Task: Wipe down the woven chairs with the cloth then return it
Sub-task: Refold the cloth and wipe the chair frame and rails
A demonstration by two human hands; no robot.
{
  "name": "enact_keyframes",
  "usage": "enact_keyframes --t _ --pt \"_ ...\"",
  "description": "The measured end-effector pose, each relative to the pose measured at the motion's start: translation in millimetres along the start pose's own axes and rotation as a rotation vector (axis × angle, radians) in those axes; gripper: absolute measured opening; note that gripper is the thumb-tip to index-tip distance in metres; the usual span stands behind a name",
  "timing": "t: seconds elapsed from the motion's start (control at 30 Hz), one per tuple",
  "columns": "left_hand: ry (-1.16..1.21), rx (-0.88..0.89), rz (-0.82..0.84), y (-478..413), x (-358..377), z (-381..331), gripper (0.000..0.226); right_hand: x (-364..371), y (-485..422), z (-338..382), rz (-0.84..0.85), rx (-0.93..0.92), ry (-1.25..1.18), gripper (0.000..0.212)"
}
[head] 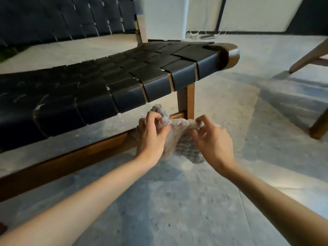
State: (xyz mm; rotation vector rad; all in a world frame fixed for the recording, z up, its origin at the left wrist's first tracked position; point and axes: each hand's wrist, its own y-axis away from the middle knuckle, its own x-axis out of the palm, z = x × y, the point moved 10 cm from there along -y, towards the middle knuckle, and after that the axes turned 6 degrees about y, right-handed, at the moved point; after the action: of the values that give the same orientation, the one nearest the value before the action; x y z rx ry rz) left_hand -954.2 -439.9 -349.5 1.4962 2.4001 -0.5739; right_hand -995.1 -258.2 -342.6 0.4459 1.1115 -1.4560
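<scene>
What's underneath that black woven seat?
Grey floor and the chair's wooden rail and leg. The cloth, held by left hand and right hand, hides part of the rail; farther back under the seat is out of sight.

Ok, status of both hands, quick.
Left hand: fingers curled, gripping the cloth.
Right hand: pinching the same cloth's other end.

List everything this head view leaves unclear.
Head view:
- Second wooden chair, right: only legs show, rest cut by the frame edge.
- Crumpled grey knitted cloth: partly covered by the left hand and right hand gripping it.
- Black woven-strap wooden chair: left end cut by the frame edge.
- White cables and flat device on far floor: too small to identify.
</scene>
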Motion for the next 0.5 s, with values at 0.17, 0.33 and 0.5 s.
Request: enact_keyframes --t 0.17,0.33,0.5 --pt "0.069 -0.199 -0.064 -23.8 47.1 1.6 0.023 0.0 -24.5 -43.5 -0.080 0.138 -0.345 0.015" --pt "0.099 -0.245 -0.161 -43.0 70.9 3.2 0.034 45.9 -53.2 -51.2 0.176 0.258 -0.618 0.035" --pt "0.139 -0.276 -0.136 -57.4 96.3 -2.7 0.056 91.2 -51.3 -34.0 0.510 0.328 -0.953 0.056"
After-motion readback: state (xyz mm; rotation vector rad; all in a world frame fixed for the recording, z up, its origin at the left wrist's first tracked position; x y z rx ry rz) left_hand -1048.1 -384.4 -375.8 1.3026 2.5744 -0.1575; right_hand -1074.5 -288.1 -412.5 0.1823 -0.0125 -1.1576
